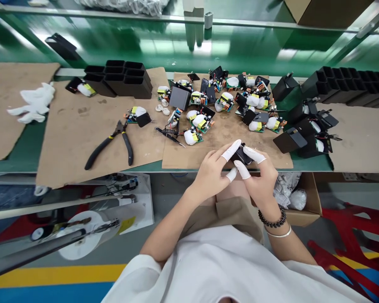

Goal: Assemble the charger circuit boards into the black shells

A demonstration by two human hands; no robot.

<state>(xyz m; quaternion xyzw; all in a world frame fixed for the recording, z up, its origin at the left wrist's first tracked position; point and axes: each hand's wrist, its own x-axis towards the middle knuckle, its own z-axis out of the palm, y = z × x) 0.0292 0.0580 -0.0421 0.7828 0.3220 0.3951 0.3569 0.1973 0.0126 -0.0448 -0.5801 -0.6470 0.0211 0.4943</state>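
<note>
Between both hands, at the front edge of the bench, is a small black plastic adapter casing (242, 156). My left hand (210, 171) grips its left side with thumb and forefinger. My right hand (260, 176) grips its right side with thumb and fingers. White finger cots cover the fingertips on it. The fingers hide much of the piece. Beyond the hands lie several small circuit boards (202, 122) with white blobs, yellow tape and black end plates. A slim black tool with a pointed metal tip (170, 136) lies left of them.
Black-handled cutting pliers (126, 145) lie open on the cardboard (66, 143). Open black casings (126, 84) stand at the left and more casings (322, 86) at the right. Partly filled casings (312, 141) sit nearer. White gloves (34, 103) lie far left. A carton (309, 202) stands below the bench.
</note>
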